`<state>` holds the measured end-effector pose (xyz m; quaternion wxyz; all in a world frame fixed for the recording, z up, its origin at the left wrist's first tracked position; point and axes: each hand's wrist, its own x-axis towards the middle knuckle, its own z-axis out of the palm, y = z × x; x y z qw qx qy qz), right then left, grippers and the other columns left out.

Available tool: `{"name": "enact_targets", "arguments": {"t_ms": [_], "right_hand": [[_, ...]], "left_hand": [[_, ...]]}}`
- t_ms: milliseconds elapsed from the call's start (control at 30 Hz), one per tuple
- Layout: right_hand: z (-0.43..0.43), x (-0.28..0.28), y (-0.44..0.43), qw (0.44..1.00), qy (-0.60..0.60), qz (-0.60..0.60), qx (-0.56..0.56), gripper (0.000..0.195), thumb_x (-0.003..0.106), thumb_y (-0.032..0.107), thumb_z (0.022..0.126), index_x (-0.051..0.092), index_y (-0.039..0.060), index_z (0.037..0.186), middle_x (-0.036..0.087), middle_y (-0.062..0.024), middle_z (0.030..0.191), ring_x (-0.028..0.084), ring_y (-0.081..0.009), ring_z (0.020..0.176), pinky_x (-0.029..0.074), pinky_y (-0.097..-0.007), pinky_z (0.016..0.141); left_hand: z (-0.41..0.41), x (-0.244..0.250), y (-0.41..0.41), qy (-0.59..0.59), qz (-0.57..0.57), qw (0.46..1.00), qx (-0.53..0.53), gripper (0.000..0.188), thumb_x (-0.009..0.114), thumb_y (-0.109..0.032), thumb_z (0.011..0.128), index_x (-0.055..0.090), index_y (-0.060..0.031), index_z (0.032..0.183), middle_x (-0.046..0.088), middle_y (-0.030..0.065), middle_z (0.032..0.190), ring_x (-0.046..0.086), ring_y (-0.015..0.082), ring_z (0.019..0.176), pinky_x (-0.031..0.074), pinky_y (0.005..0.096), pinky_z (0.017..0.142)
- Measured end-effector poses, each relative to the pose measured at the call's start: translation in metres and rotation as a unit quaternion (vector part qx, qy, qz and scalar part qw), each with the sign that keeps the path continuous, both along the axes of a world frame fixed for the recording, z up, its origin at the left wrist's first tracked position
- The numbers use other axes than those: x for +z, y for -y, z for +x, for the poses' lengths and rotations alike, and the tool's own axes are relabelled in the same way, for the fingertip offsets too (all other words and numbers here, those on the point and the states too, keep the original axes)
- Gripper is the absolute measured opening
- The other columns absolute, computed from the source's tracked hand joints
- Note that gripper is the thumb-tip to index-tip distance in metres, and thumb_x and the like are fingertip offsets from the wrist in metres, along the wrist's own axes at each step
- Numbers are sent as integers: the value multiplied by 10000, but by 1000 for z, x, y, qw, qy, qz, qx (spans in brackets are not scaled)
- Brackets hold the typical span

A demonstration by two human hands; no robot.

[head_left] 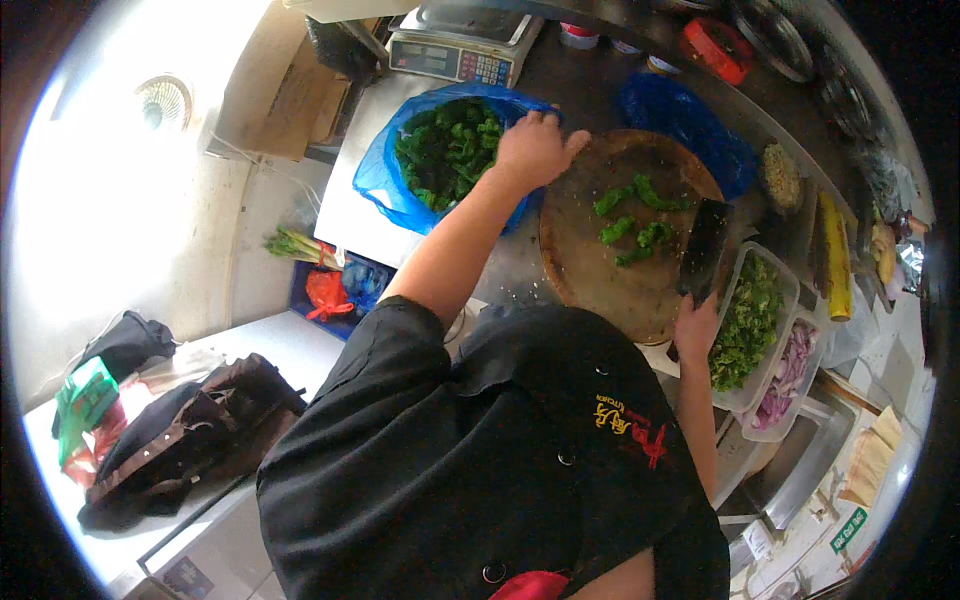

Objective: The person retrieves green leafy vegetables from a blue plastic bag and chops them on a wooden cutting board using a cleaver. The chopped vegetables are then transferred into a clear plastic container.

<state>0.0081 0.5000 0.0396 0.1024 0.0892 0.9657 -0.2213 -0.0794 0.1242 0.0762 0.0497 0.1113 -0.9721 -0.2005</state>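
A round wooden chopping board (600, 292) lies before me with several wrinkled green peppers (637, 234) on it. My right hand (695, 327) grips the handle of a cleaver (705, 247), its broad dark blade over the board's right side. To the board's left, an opened blue plastic bag (375, 171) is full of green peppers (450, 146). My left hand (538, 150) is at this bag's right rim, thumb stretched towards the board. Its fingers meet the bag's edge, but whether they pinch the plastic is unclear.
Right of the board stand plastic tubs of chopped greens (750, 322) and sliced red onion (787, 367). Another blue bag (686, 124) lies behind the board. A digital scale (450, 56) stands at the back. A blue crate (300, 304) sits lower left, with dark bags (195, 442) beyond.
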Motion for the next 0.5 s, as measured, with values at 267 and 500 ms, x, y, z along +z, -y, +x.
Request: {"name": "enact_targets", "arguments": {"t_ms": [267,500], "right_hand": [[-1,-1,-3,1000,7,-28,-2,590,565,265,1001,405,-106,1432,648,-324,1170,662,-457,1012,529,-495,866],[-1,-12,-7,998,-53,-4,28,589,565,267,1001,409,-107,1428,657,-320,1129,665,-455,991,530,-495,855]], "left_hand": [[74,-20,99,-136,11,982,128,339,626,-228,889,699,-52,1170,670,167,1172,608,353,1147,494,468,979],[38,-50,156,69,-157,976,132,935,838,-497,723,449,-78,1463,514,210,1411,461,402,1325,438,518,1058]]}}
